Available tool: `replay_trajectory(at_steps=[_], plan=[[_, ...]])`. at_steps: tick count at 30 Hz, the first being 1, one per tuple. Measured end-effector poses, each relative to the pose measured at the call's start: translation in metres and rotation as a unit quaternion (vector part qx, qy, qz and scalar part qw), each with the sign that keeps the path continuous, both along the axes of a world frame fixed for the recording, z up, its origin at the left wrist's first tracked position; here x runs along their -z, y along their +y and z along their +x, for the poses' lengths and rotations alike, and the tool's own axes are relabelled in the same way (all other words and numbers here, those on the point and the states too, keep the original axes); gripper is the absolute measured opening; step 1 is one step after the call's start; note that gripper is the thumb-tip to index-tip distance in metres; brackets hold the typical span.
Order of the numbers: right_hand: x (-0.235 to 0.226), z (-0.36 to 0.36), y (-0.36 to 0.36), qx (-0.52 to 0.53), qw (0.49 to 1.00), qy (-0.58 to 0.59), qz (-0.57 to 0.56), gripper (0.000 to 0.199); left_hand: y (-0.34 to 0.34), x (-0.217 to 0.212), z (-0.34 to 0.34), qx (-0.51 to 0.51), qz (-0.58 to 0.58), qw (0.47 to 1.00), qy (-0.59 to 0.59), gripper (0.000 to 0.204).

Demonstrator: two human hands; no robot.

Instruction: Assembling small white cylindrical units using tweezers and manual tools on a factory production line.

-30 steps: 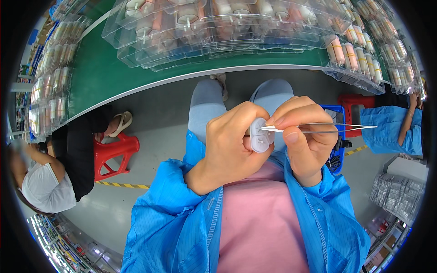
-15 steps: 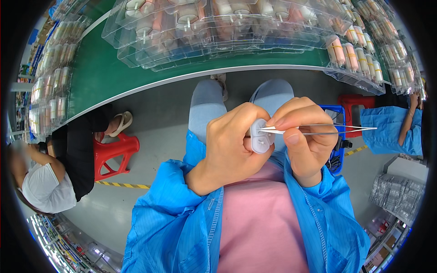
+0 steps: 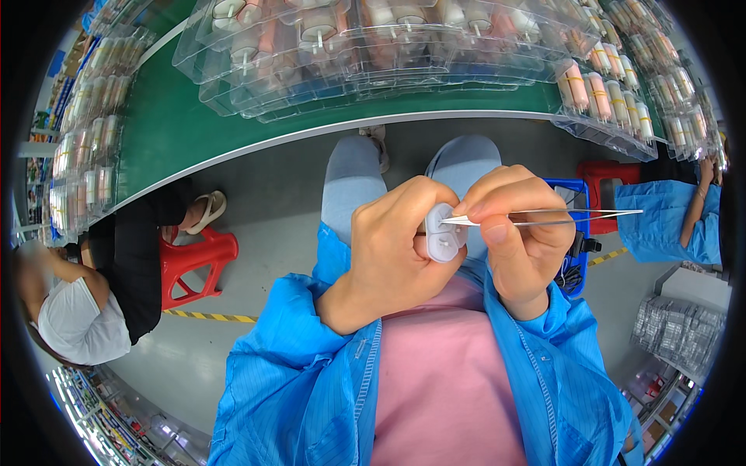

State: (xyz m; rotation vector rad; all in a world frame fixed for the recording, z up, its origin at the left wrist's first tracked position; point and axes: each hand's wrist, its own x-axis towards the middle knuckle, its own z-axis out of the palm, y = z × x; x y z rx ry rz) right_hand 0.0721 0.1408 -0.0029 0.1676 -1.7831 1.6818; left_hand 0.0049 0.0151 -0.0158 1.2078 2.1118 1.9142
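Observation:
My left hand (image 3: 386,245) is closed around a white plastic piece with two rounded lobes (image 3: 444,247), its end face turned toward my right hand. Small marks or openings show in each lobe, and the rest of the piece is hidden in the fist. A pair of metal tweezers (image 3: 544,218) is pinched between the thumb and fingers of my right hand (image 3: 519,233). Their pointed tip meets the upper lobe, though how far in it reaches I cannot tell. The tweezers' rear end sticks out to the right.
Clear plastic trays (image 3: 373,58) of cylindrical parts are stacked on the green table (image 3: 186,132). More trays (image 3: 610,109) stand at the right. A person sits at left near a red stool (image 3: 194,264); another's blue sleeve (image 3: 668,221) shows at right, beyond a blue crate (image 3: 576,272).
The rear end of the tweezers has tilted slightly upward in the picture, and their tip stays at the upper lobe. Both hands have barely moved.

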Motion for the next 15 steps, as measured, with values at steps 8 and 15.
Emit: replay_trajectory(at_steps=[8,15], plan=[[-0.004,-0.002,0.001,0.011,0.999,-0.002,0.047,0.009,0.001,0.0,-0.001,-0.005,0.002,1.0,0.023,0.026],[-0.013,-0.001,0.001,0.017,0.995,-0.028,0.097,0.009,0.0,0.002,-0.002,-0.006,-0.008,0.998,0.054,0.024]])
